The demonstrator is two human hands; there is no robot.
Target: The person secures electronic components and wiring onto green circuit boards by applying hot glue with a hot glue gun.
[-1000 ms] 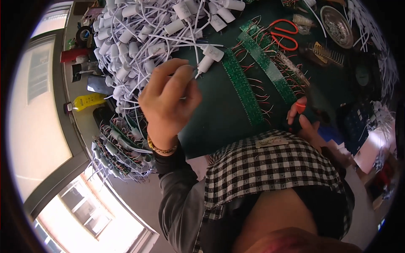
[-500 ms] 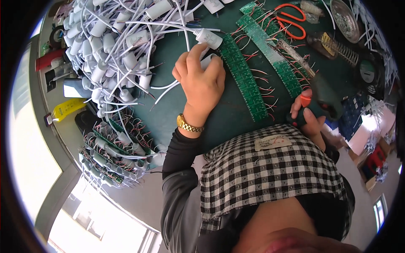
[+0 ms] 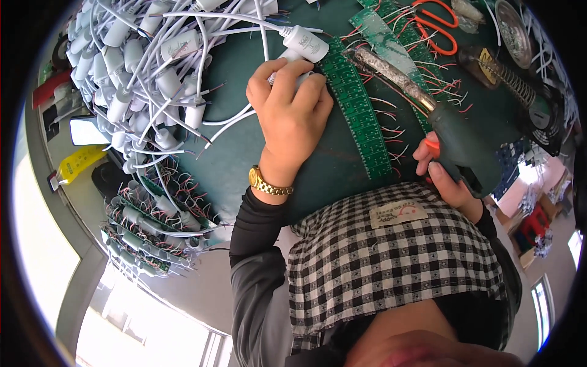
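Left hand [image 3: 292, 116] grip: fingers curled and pressed down on a white capsule-shaped connector [image 3: 287, 64], pinning it against the near end of a green circuit strip [image 3: 358, 107], upper centre of frame. Right hand [image 3: 443, 177] grip: wrapped round the handle of a dark green glue gun [image 3: 455, 140], one finger on the orange trigger, clear stick and barrel running up-left toward the left fingertips.

Risks, as I judge them:
- Nozzle tip sits just beside the left fingers; a slip likely burns them.
- Loose red leads along the strips could catch glue.
- White cable pile [image 3: 140, 73] upper left could drag the connector off the strip.
- Green table [image 3: 244, 165] crowded; orange scissors [image 3: 437, 27] and coil stand [image 3: 507, 76] near the gun's path.
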